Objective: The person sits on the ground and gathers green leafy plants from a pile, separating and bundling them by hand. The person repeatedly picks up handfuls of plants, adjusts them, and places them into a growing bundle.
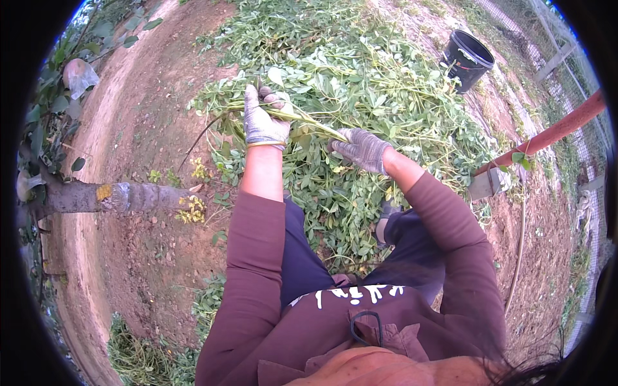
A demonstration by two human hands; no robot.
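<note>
A thin bundle of long green plant stems (pixel 311 121) stretches between my two gloved hands above a heap of cut leafy vines (pixel 347 72), which look like peanut plants. My left hand (pixel 265 120), in a grey-white knit glove with a yellow band at the wrist, has the bundle across its palm with the fingers curled around it. Lower and to the right, my right hand (pixel 363 148) wears a similar glove and grips the stem ends. Some leaves hang near the left fingers. The right fingertips are partly hidden.
A black plastic bucket (pixel 467 60) stands at the far right of the heap. A tree trunk (pixel 130 197) is at left, with bagged fruit (pixel 77 75) above. On the right are a reddish pole (pixel 545 137) and a wire fence (pixel 562 53). More vines (pixel 145 354) lie lower left.
</note>
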